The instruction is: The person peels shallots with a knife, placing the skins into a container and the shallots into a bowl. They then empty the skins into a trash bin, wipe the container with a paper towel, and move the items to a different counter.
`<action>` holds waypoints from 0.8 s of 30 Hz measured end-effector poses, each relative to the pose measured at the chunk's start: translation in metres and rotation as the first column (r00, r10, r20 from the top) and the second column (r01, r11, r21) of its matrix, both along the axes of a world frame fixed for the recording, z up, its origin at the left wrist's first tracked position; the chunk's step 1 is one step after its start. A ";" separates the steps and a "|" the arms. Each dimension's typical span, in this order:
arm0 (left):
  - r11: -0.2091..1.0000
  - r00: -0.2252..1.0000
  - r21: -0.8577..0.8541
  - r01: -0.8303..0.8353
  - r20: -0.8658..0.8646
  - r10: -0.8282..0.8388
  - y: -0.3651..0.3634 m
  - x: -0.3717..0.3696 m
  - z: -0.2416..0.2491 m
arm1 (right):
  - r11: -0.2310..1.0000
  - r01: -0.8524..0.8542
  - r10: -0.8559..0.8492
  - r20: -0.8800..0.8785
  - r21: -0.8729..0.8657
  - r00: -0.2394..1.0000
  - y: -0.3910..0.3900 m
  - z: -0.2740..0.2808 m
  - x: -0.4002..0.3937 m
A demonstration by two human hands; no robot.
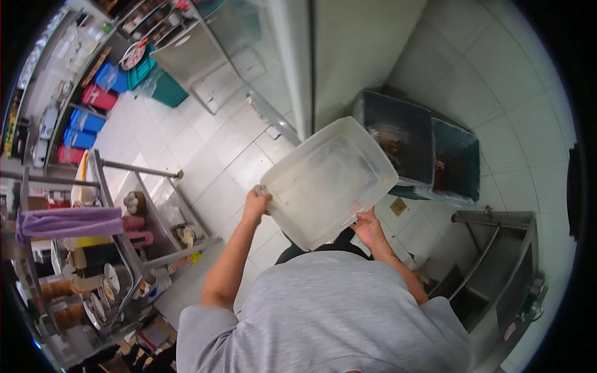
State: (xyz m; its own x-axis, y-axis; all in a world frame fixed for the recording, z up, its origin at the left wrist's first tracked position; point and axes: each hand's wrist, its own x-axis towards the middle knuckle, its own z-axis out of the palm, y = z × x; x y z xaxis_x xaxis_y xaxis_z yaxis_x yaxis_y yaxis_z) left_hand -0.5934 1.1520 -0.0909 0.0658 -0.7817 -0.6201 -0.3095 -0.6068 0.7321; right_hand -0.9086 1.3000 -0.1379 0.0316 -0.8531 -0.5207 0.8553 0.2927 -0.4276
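A clear, cloudy plastic container [329, 180] is held in front of my body, tilted, with a few small specks on its surface. My left hand [256, 204] grips its left edge. At its near right edge, my right hand [368, 229] has its fingers wrapped on the rim. Just beyond the container's right side stands a dark bin [398, 109] with a bag liner and some scraps inside. Against it is a second lined bin [463, 149] with reddish scraps.
A metal sink [497, 267] is at the lower right. On the left stands a metal rack [143, 248] with a purple cloth [71, 222], plates and containers. A glass door [273, 118] is ahead, with a green bin [168, 90] and coloured tubs farther off.
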 end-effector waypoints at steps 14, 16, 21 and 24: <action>0.949 0.978 -0.236 -0.208 -0.053 0.201 -0.025 0.270 0.103 | 0.772 -0.636 0.564 -0.444 -0.017 0.696 -0.161 0.043 0.148; 0.921 0.961 -0.277 -0.275 -0.067 0.267 -0.022 0.290 0.110 | 0.703 -0.710 0.629 -0.420 -0.052 0.654 -0.190 0.042 0.170; 0.809 0.889 -0.461 -0.365 0.084 0.450 -0.026 0.313 0.155 | 0.764 -0.644 0.594 -0.332 -0.053 0.732 -0.259 0.036 0.235; 0.717 0.813 -0.677 -0.168 0.316 0.489 -0.043 0.365 0.151 | 0.776 -0.628 0.591 -0.277 -0.062 0.758 -0.306 0.039 0.274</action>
State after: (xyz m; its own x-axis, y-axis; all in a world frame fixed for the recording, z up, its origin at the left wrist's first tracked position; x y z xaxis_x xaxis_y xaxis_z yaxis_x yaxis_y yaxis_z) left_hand -0.2289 1.1090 0.0599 0.5305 -0.8365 0.1371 -0.5575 -0.2224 0.7998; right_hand -0.6346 0.9939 -0.0987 0.4670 -0.7582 -0.4551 0.3878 0.6381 -0.6651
